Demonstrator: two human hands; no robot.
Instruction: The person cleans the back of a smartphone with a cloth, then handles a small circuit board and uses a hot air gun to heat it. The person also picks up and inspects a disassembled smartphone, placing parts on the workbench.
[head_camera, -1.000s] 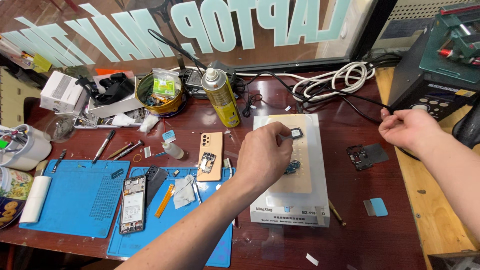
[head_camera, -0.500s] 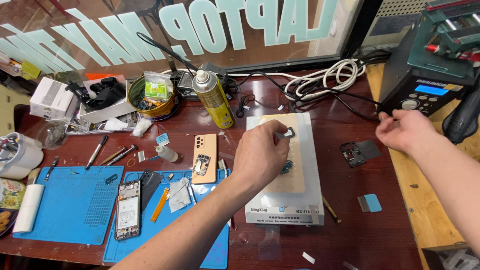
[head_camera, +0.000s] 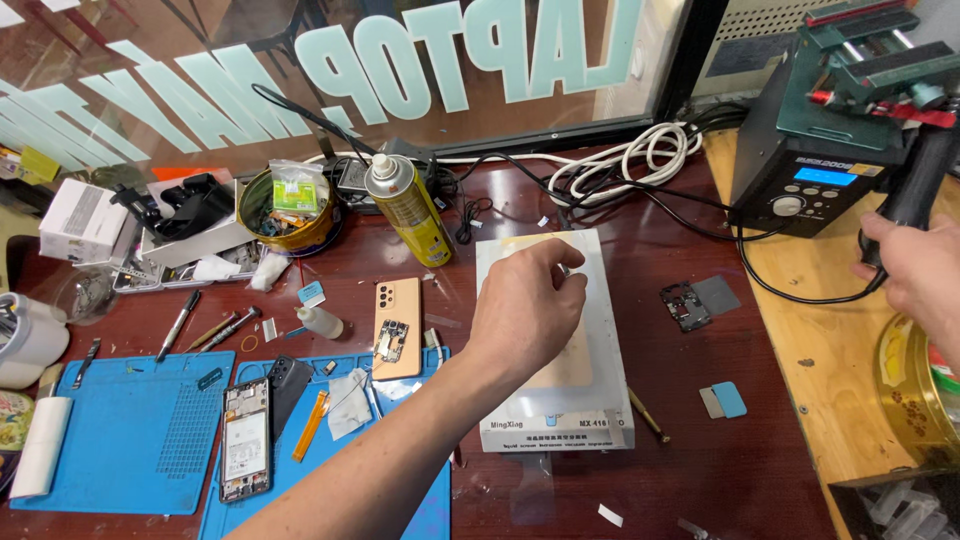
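Left hand (head_camera: 530, 315) hovering over the white heating pad (head_camera: 600, 400) mid-desk, fingers pinched together on something tiny, can't tell what. Right hand (head_camera: 915, 275) wrapped tight around the black hot-air handle (head_camera: 918, 185), beside the rework station (head_camera: 800, 170).

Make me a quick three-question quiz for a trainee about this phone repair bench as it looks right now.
1. True or false: the left hand is over the white heating plate.
2. The right hand grips: A) the yellow spray can, B) a black handle, C) the blue mat?
3. What colour is the phone back beside the plate?

Key: 1 true; 2 B; 3 orange.
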